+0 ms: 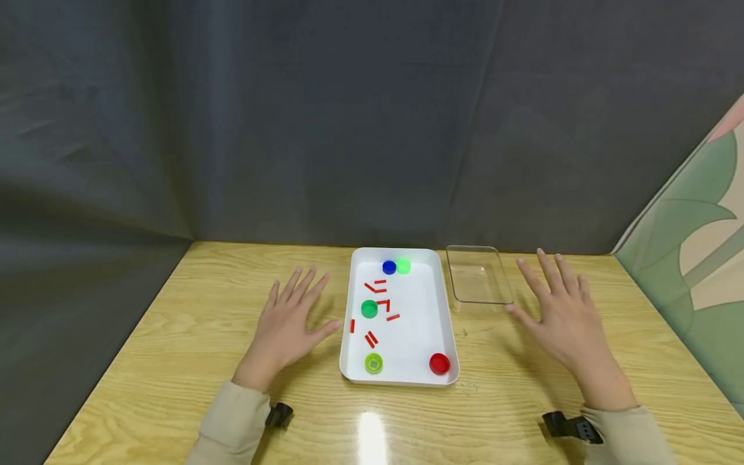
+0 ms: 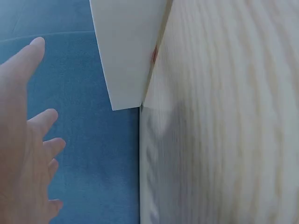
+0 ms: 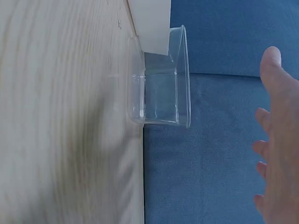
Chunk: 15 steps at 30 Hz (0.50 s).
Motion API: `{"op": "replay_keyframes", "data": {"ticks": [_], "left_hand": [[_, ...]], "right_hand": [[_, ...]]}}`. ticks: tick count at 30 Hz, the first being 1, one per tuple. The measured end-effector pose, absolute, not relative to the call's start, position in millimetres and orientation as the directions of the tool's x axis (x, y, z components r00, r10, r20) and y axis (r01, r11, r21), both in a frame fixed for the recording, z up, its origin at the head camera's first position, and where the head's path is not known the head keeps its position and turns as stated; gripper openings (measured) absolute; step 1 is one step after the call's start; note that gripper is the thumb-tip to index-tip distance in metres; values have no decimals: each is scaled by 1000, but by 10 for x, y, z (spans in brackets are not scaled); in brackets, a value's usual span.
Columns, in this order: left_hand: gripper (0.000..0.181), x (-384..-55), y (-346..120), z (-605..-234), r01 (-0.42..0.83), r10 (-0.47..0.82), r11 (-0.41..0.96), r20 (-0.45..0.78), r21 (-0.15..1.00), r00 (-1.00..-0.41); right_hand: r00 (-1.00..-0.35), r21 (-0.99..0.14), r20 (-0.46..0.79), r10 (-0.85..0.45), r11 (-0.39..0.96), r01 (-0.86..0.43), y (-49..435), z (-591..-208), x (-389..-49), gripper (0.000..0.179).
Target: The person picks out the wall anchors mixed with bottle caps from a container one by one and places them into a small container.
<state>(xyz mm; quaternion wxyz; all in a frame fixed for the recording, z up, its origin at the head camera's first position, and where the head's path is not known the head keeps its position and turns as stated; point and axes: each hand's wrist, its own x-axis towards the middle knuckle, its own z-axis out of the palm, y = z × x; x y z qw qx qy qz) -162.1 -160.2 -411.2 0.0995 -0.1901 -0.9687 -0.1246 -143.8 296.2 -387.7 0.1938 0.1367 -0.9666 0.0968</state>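
My left hand (image 1: 287, 328) hovers over the table left of a white tray (image 1: 418, 323), fingers spread and holding nothing. On the other side my right hand (image 1: 565, 320) is likewise spread, its thumb overlapping the near right corner of a clear plastic container (image 1: 478, 276) in the head view. Inside the tray lie a blue cap (image 1: 389, 267), a bright green cap (image 1: 403, 266), a green cap (image 1: 369, 309), a lime cap (image 1: 374, 363) and a red cap (image 1: 439, 363). Several short red sticks (image 1: 392, 317) are scattered over the tray's left half.
The wooden table (image 1: 163, 361) ends at a dark cloth backdrop (image 1: 349, 129) behind the tray. A patterned panel (image 1: 697, 258) borders the right side. In the right wrist view the clear container (image 3: 161, 93) stands beside the tray's wall (image 3: 152, 28).
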Motion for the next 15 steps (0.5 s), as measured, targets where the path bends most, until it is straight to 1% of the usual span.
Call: {"op": "replay_keyframes", "data": {"ticks": [7, 11, 15], "left_hand": [[83, -1682, -1568, -4183, 424, 375, 836, 200, 349, -905], [81, -1719, -1523, -4224, 435, 389, 775, 197, 458, -900], [78, -1766, -1487, -4247, 443, 407, 720, 193, 534, -893]], "right_hand": [[-869, -149, 423, -257, 926, -347, 2930, -3893, -1458, 78], [-856, -162, 442, -269, 914, -371, 2918, -3895, -1474, 77], [-843, -182, 458, -281, 899, -399, 2890, -3906, -1481, 77]]}}
